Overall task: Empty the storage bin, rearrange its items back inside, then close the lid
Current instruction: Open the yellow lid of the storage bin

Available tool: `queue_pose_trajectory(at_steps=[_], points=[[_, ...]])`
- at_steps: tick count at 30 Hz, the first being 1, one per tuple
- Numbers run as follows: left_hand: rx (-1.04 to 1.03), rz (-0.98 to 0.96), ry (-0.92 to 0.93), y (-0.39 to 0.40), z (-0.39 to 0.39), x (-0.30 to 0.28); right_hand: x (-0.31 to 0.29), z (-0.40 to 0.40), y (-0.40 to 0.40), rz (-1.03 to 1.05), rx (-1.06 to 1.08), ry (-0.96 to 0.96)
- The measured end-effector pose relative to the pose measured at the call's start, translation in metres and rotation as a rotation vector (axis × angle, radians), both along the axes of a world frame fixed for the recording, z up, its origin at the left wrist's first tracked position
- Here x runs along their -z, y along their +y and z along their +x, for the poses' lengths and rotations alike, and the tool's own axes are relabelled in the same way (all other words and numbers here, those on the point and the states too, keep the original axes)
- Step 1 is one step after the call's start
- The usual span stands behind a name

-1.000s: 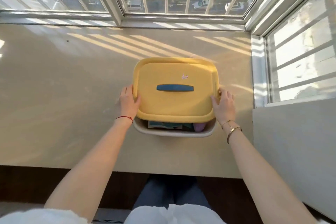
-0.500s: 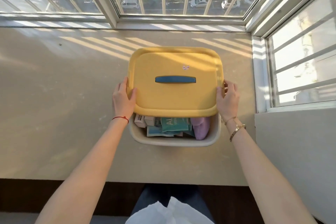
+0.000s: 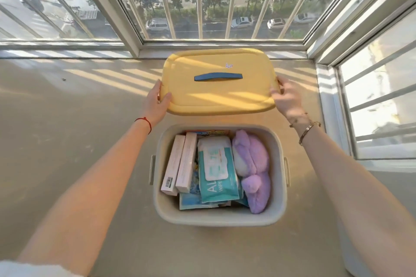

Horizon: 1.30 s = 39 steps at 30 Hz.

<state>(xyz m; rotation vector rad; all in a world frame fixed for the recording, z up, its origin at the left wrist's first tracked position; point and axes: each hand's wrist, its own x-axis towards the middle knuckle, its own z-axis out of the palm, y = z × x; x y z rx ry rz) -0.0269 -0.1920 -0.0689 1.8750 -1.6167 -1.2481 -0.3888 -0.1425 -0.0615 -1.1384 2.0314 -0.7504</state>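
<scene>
Both hands, left hand (image 3: 157,102) and right hand (image 3: 286,99), grip the short edges of the smooth yellow rounded-rectangle plastic lid (image 3: 219,94), held beyond the open grey plastic bin (image 3: 221,218) packed with a fuzzy purple plush (image 3: 253,164) and glossy wipes packet (image 3: 217,171).

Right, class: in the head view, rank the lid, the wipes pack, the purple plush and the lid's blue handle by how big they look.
1. Lid, largest.
2 and 3. Wipes pack and plush: too alike to rank, both partly buried in the bin.
4. Blue handle, smallest.
</scene>
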Motion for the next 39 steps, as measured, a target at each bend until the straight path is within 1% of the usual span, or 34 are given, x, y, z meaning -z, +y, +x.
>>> queue_pose_trajectory(at_steps=[3,6,11,15,19,21,23,25,28,29,32,33,36,39], points=[[-0.002,0.039,0.021,-0.013,0.001,0.025,0.022,-0.005,-0.006,0.050,-0.021,-0.079],[0.010,0.081,-0.027,-0.016,0.003,0.047,0.045,-0.010,-0.009,0.060,-0.059,-0.110],[0.082,0.188,-0.024,-0.013,0.008,0.073,0.076,-0.010,-0.006,0.190,-0.087,-0.170],[0.115,0.210,-0.001,-0.010,0.012,0.080,0.089,-0.004,-0.001,0.260,-0.076,-0.228],[0.110,0.228,0.009,-0.007,0.011,0.082,0.090,0.003,0.002,0.280,-0.009,-0.343],[0.092,0.243,0.015,-0.002,0.008,0.082,0.099,0.000,0.004,0.288,0.010,-0.357],[0.076,0.261,0.007,0.002,0.006,0.081,0.095,0.003,0.008,0.314,0.024,-0.366],[0.069,0.248,-0.024,0.007,0.007,0.076,0.082,0.008,0.013,0.326,0.023,-0.319],[0.025,0.158,-0.065,0.014,0.011,0.061,0.065,0.005,0.025,0.286,0.060,-0.174],[0.009,0.104,-0.075,0.018,0.012,0.053,0.056,0.005,0.032,0.238,0.072,-0.118],[0.018,-0.176,-0.172,0.040,0.008,0.019,0.026,0.010,0.059,0.026,0.116,0.089],[0.038,-0.252,-0.186,0.052,0.005,0.010,0.017,0.014,0.071,-0.061,0.113,0.131],[0.160,-0.383,-0.202,0.092,-0.011,-0.013,-0.011,0.035,0.110,-0.236,0.006,0.280],[0.227,-0.451,-0.206,0.133,-0.028,-0.021,-0.033,0.064,0.146,-0.296,-0.099,0.363]])
